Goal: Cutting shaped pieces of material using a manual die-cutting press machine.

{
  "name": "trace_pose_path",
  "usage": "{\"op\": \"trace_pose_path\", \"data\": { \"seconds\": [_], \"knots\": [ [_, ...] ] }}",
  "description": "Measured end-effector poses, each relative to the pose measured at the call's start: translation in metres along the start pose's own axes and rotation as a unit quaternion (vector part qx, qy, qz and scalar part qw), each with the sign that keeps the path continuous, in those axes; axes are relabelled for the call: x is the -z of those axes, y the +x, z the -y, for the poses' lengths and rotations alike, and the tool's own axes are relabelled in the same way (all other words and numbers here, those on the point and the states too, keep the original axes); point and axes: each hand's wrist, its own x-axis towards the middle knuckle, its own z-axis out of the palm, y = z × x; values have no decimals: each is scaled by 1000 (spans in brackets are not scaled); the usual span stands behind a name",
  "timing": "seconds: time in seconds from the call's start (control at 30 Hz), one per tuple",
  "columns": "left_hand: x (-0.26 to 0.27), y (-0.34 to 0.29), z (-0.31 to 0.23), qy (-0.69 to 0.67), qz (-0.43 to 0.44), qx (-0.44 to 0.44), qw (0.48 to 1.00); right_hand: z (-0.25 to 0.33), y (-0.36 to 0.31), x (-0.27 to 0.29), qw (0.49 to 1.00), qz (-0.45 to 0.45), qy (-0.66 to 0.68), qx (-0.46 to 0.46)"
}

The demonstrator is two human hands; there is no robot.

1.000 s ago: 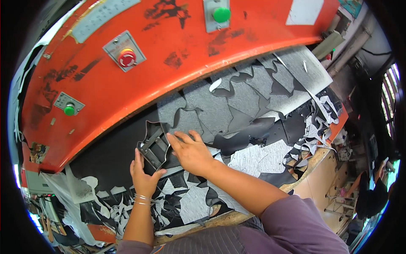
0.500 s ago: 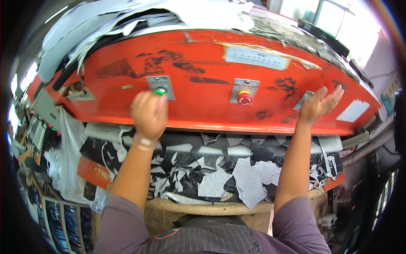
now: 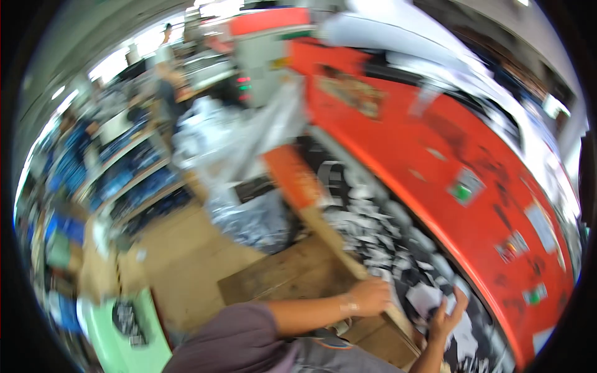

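In the head view, blurred throughout, the left hand (image 3: pixel 372 296) was at the wooden rim of the desk, its fingers bent loosely inward; whether it touched the rim or had hold of anything could not be told. The right hand (image 3: pixel 449 316) hung over the desk (image 3: pixel 339 245) with thumb and fingers spread apart, and nothing showed in its grasp. A flat, pale, irregular piece (image 3: pixel 424 298) lay between the two hands, nearest the right one; contact could not be made out. Around it and along the desk spread thin scraps (image 3: pixel 373 224), black and whitish, jagged and curling, heaped between the wooden rim and a long beam (image 3: pixel 410 143). This beam was red painted metal, smooth but smeared with dark marks, and bore small plates with a round green button (image 3: pixel 462 192) and a red one (image 3: pixel 512 248). Smooth white sheets (image 3: pixel 373 34) lay in folds over its top.

Beyond the desk's far end, crinkled translucent plastic (image 3: pixel 273 130) hung beside a clear bag (image 3: pixel 252 217) filled with pale, bluish, crumpled matter. Farther left, a tiered rack (image 3: pixel 142 180) held dark blue bundles (image 3: pixel 146 155) on its shelves. A glossy light-green panel (image 3: pixel 93 329) carried a dark patterned piece (image 3: pixel 129 323).
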Motion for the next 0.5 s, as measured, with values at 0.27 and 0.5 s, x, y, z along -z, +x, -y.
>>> {"op": "trace_pose_path", "data": {
  "seconds": [0.27, 0.5],
  "knots": [
    [-61, 41, -31, -4, -92, 169, 981, -9, 62, -24, 991, 78, 89, -55],
    [-56, 12, -45, 7, -139, 133, 981, 3, 110, -13, 971, 152, -139, -121]
  ]
}}
